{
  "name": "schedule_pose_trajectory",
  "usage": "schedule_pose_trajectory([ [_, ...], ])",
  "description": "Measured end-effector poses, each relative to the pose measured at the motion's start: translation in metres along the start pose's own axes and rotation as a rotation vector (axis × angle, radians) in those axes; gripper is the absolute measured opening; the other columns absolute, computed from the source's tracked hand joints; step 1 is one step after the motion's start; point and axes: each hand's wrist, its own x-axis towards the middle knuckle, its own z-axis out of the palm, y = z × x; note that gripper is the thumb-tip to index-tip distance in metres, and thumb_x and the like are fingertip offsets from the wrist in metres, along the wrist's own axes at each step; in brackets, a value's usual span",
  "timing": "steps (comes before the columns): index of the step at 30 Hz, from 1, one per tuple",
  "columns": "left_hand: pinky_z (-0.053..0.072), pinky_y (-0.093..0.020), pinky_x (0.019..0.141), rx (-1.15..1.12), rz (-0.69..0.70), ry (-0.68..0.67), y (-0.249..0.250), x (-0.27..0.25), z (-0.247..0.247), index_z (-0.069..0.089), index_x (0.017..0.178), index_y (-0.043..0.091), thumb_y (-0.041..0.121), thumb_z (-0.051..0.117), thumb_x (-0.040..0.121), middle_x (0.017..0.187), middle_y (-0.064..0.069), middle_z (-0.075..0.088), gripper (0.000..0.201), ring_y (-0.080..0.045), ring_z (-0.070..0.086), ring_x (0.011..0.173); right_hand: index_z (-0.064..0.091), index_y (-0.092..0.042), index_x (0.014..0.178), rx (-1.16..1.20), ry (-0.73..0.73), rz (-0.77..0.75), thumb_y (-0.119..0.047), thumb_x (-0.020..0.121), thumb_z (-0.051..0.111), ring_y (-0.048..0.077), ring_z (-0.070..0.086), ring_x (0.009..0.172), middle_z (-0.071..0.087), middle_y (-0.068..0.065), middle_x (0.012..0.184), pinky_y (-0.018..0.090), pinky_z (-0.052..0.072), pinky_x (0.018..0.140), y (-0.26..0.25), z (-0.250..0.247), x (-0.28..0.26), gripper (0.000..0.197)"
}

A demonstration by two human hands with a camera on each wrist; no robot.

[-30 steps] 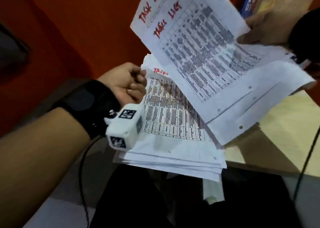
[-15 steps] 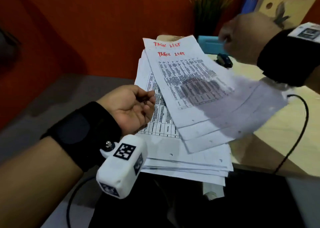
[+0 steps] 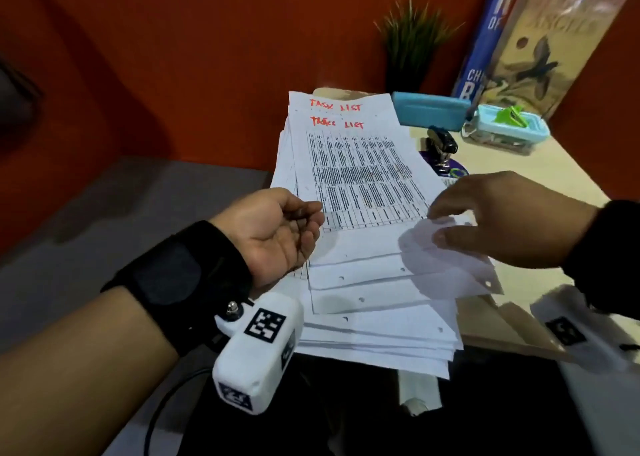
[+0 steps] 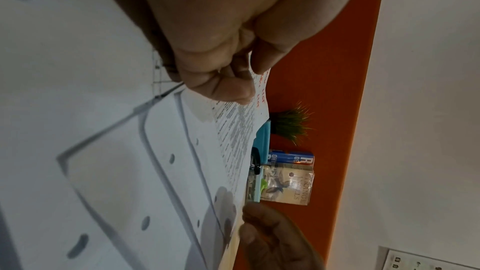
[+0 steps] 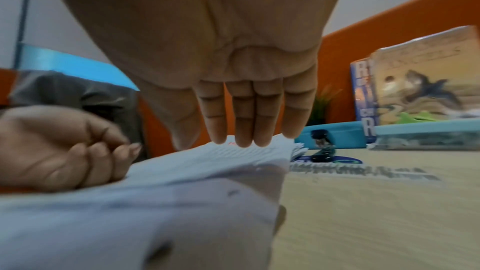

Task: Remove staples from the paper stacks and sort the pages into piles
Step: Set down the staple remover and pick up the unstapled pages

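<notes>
Since half a second ago, your right hand (image 3: 502,220) has dropped from the upper right of the frame to the fanned stack of white printed pages (image 3: 360,213) at centre, on the pale wooden desk (image 3: 540,171). Its grip is wide, fingers straight, apparently to square the sheets. Your left hand (image 3: 277,234) waits at the stack's left edge, grip loosely curled, holding nothing visible. At upper right, the black staple remover (image 3: 441,144) lies just beyond the stack, within reach.
</notes>
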Motion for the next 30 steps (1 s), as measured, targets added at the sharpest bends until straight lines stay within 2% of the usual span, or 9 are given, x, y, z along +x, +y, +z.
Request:
schedule_pose_trajectory([
  [3,0.048,-0.015,0.044,-0.088,0.019,-0.042,0.002,-0.003,0.000,0.061,0.088,0.003,0.020,0.037,0.102,0.075,-0.009,0.062,0.032,-0.014,0.057,0.053,0.073,-0.025,0.089,0.184,0.148,0.173,-0.026,0.086,0.071,0.008,0.060,0.071,0.069,-0.013,0.080,0.023,0.044,0.064,0.015,-0.021,0.002,0.004],
  [8,0.062,-0.038,0.065,-0.301,0.107,-0.291,0.009,-0.014,0.016,0.064,0.102,-0.013,0.036,0.032,0.103,0.094,-0.025,0.072,0.058,-0.034,0.074,0.072,0.074,-0.022,0.084,0.590,0.284,0.152,-0.014,0.084,0.072,0.008,0.066,0.058,0.072,-0.006,0.067,0.017,0.055,0.059,-0.021,-0.049,0.003,0.009],
  [10,0.061,-0.047,0.074,-0.327,0.140,-0.362,0.012,-0.018,0.029,0.064,0.105,-0.016,0.039,0.031,0.103,0.102,-0.029,0.072,0.064,-0.039,0.075,0.080,0.070,-0.008,0.085,1.060,0.228,0.161,-0.005,0.091,0.063,0.014,0.065,0.063,0.072,0.004,0.072,0.022,0.057,0.063,-0.050,-0.046,0.005,0.009],
  [13,0.058,-0.048,0.080,-0.326,0.223,-0.372,0.019,-0.024,0.047,0.063,0.110,-0.012,0.042,0.030,0.103,0.102,-0.026,0.072,0.063,-0.037,0.073,0.090,0.061,-0.005,0.089,1.753,0.087,0.454,-0.015,0.098,0.052,0.022,0.057,0.071,0.060,0.014,0.081,0.032,0.053,0.072,-0.078,-0.026,0.008,0.016],
  [17,0.054,-0.040,0.094,0.065,0.412,-0.287,0.021,-0.036,0.078,0.066,0.115,0.000,0.049,0.032,0.101,0.105,-0.017,0.073,0.061,-0.030,0.070,0.102,0.057,0.002,0.116,2.380,-0.064,0.602,-0.039,0.103,0.037,0.030,0.064,0.094,0.063,0.022,0.113,0.043,0.052,0.085,-0.093,-0.003,0.014,0.047],
  [20,0.048,-0.034,0.095,0.451,0.560,-0.266,0.004,-0.048,0.104,0.072,0.117,0.018,0.056,0.050,0.080,0.116,-0.003,0.075,0.057,-0.014,0.067,0.112,0.062,-0.006,0.089,2.786,0.054,0.473,-0.033,0.106,0.033,0.016,0.067,0.090,0.068,0.009,0.084,0.037,0.051,0.088,-0.093,-0.003,0.017,0.043],
  [22,0.046,-0.037,0.104,0.609,0.638,-0.295,-0.005,-0.051,0.111,0.075,0.111,0.028,0.051,0.054,0.071,0.117,0.002,0.075,0.051,-0.005,0.065,0.118,0.062,-0.007,0.091,2.840,0.108,0.441,-0.026,0.106,0.032,0.018,0.067,0.099,0.071,0.008,0.091,0.038,0.051,0.083,-0.087,-0.004,0.015,0.039],
  [25,0.044,-0.034,0.112,0.612,0.710,-0.366,0.000,-0.059,0.113,0.070,0.122,0.023,0.028,0.040,0.094,0.125,-0.001,0.073,0.041,-0.006,0.063,0.123,0.056,0.004,0.093,2.829,0.176,0.460,-0.023,0.106,0.031,0.031,0.064,0.100,0.065,0.021,0.103,0.049,0.049,0.079,-0.076,-0.001,0.011,0.038],
  [30,0.048,-0.030,0.090,0.491,0.724,-0.256,0.025,-0.052,0.102,0.068,0.117,0.015,0.005,0.033,0.098,0.113,-0.005,0.077,0.042,-0.017,0.073,0.107,0.055,0.008,0.090,2.695,0.307,0.495,-0.016,0.105,0.032,0.033,0.066,0.072,0.066,0.024,0.075,0.043,0.058,0.069,-0.041,0.007,-0.013,0.037],
])
